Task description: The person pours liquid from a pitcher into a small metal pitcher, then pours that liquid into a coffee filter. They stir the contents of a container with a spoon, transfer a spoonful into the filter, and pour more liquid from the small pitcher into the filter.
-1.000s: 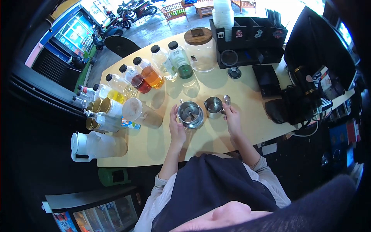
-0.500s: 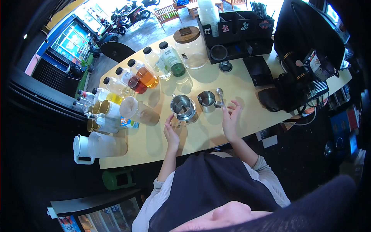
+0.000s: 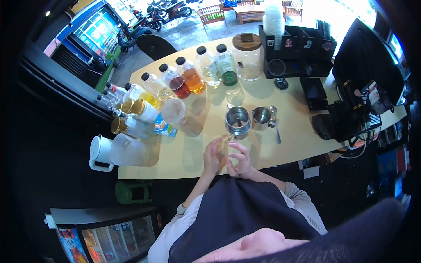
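Though blurred, labels (image 3: 226, 65) behind steel jug (image 3: 238, 123)

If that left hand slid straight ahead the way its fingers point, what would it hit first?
Probably the larger steel cup, which stands on the counter just beyond the fingertips of the left hand. Depth is hard to judge from above, so it might slip past beside it.

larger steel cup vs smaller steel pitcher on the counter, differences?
The larger steel cup is wider than the smaller steel pitcher. The cup has something thin standing inside; the pitcher shows none. A spoon lies right beside the pitcher, away from the cup. Both are shiny metal, upright, on the counter.
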Available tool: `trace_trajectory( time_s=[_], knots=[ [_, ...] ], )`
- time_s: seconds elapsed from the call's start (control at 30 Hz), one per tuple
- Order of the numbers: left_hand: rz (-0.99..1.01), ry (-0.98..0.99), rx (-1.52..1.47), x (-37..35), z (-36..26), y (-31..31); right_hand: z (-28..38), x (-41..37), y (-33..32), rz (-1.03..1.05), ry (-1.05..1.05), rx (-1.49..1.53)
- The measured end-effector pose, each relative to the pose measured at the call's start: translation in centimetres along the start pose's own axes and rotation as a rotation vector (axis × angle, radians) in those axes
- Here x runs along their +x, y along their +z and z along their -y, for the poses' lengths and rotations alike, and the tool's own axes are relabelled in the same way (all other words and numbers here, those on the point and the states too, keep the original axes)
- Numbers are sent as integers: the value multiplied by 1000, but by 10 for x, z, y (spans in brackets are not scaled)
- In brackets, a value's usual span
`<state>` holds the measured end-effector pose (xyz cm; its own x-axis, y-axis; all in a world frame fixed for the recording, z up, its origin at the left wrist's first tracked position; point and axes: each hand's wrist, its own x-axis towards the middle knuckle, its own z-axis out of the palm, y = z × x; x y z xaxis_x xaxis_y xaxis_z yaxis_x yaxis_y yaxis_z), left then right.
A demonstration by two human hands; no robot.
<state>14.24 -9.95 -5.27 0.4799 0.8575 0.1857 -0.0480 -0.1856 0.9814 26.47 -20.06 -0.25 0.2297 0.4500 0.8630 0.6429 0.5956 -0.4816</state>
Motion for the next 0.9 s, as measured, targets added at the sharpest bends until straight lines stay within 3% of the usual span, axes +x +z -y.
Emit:
trace_trajectory(
  time_s=[0.07,0.1,0.17,0.23,0.37,0.43,0.5,0.6,0.73,0.9],
  knots=[
    [44,131,132,-4,-21,-8,7,11,16,43,1,42],
    [53,26,80,-7,-23,-15,10,15,23,143,69,32],
    [10,91,221,-3,-22,-28,12,21,37,246,130,18],
    [-34,156,364,4,-20,-43,12,24,53,340,327,11],
    [-140,-20,496,16,-7,-74,7,37,76,382,335,-34],
    [-216,-84,471,26,7,-86,4,53,91,327,384,-105],
    [-322,6,588,42,19,-95,-2,76,104,278,346,-153],
    [-202,50,372,84,7,-109,-11,117,127,166,297,-236],
    [-52,170,388,110,-11,-113,-31,139,160,81,337,-213],
    [-85,251,296,119,-22,-100,-47,126,182,-21,374,-93]
  ],
)
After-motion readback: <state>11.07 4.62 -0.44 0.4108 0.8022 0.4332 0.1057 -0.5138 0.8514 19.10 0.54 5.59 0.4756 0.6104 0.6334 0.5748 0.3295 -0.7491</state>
